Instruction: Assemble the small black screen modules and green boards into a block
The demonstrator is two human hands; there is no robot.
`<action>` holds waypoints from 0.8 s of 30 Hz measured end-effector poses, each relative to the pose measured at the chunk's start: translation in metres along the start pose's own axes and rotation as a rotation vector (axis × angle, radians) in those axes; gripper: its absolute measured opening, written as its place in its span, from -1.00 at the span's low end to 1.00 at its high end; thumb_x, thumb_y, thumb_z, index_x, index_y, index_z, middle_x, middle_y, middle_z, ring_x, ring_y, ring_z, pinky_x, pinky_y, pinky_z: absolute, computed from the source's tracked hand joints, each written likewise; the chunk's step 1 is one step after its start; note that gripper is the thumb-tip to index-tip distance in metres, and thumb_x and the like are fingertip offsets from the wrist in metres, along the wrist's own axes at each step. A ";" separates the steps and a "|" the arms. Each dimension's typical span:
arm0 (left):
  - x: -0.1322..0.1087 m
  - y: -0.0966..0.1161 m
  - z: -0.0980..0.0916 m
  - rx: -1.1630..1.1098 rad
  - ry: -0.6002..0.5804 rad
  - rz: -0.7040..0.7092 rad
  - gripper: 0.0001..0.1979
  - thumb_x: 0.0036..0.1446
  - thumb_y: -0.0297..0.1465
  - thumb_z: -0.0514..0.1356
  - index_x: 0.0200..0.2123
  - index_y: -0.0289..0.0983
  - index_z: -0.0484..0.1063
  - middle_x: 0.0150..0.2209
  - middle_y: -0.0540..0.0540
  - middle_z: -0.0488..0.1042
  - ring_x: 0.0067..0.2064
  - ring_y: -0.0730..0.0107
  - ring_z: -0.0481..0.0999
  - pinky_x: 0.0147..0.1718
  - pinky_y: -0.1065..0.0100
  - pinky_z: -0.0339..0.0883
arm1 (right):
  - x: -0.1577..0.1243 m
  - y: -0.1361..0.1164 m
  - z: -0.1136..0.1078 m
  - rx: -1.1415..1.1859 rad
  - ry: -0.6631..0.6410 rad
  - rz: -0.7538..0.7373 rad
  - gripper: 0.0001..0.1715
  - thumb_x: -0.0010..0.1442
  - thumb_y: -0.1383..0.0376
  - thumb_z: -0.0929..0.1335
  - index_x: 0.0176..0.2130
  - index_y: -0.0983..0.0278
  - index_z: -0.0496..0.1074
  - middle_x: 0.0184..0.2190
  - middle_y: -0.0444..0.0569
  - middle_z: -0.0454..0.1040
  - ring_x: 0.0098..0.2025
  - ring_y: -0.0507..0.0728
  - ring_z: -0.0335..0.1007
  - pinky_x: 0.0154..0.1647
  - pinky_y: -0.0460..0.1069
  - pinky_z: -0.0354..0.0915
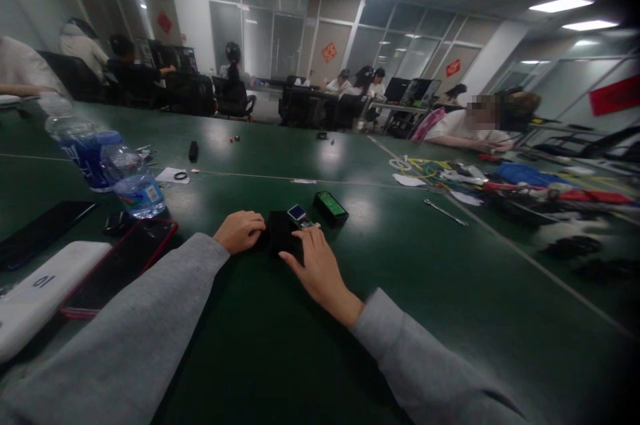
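The black box (278, 232) lies on the green tabletop (240, 338) between the two hands. Both forearms, in grey sleeves (415, 352), extend forward from the lower corners and converge at the box.

The left hand (241, 232) is at the left side of the box, knuckles up, with its fingers curled inward and the fingertips just beside the housing. Whether it grips the box cannot be told.

The right hand (323, 268) is angled forward and to the left at the box's right side. Its fingers are extended, slightly bent, and the thumb is set apart, pointing at the near edge. Whether it holds the box cannot be told.

A small display module (299, 214) sits just beyond the right fingertips. A black case with a green circuit board (331, 205) lies beyond it, to the right.
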State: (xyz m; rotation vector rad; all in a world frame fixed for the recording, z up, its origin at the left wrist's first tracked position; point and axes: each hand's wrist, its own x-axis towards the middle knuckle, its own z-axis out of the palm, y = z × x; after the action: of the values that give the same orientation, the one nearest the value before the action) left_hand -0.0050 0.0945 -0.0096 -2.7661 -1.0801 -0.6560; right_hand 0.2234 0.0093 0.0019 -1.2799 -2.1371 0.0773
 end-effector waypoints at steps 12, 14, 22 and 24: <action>-0.002 0.013 0.001 -0.106 0.068 -0.034 -0.75 0.03 -0.59 0.05 -0.37 -0.23 0.50 -0.31 -0.03 0.55 -0.25 0.38 0.48 -0.21 0.33 0.33 | 0.000 -0.012 0.003 0.340 -0.049 0.240 -0.70 0.22 0.09 0.32 -0.24 0.29 0.36 -0.20 0.01 0.31 -0.18 0.16 0.27 -0.20 0.07 0.30; -0.003 0.009 0.002 -0.132 0.137 -0.086 -0.74 0.00 -0.61 0.04 -0.44 -0.23 0.50 -0.39 -0.02 0.53 -0.30 0.41 0.47 -0.23 0.35 0.34 | -0.008 -0.019 -0.009 0.344 -0.098 0.164 -0.75 0.22 0.14 0.33 -0.22 0.27 0.35 -0.19 0.00 0.31 -0.13 0.17 0.24 -0.15 0.08 0.29; -0.006 0.000 0.003 -0.143 0.147 -0.151 -0.74 0.03 -0.60 0.04 -0.47 -0.24 0.48 -0.43 -0.03 0.49 -0.34 0.43 0.46 -0.26 0.36 0.35 | -0.103 0.008 -0.091 0.079 -0.356 -0.040 -0.92 0.24 0.27 0.29 -0.22 0.21 0.34 -0.09 0.01 0.34 -0.02 0.19 0.24 -0.04 0.12 0.30; -0.005 0.001 0.003 -0.138 0.104 -0.140 -0.74 0.05 -0.59 0.03 -0.46 -0.24 0.49 -0.42 -0.03 0.49 -0.33 0.43 0.46 -0.26 0.35 0.35 | -0.141 0.052 -0.117 -0.104 -0.238 0.012 -0.88 0.24 0.19 0.31 -0.24 0.19 0.35 -0.15 0.01 0.37 -0.07 0.20 0.30 -0.10 0.13 0.33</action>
State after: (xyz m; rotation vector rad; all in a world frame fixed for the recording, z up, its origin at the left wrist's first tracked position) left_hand -0.0066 0.0914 -0.0149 -2.7499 -1.2601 -0.9143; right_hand 0.3732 -0.1084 0.0077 -1.4032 -2.3616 0.1312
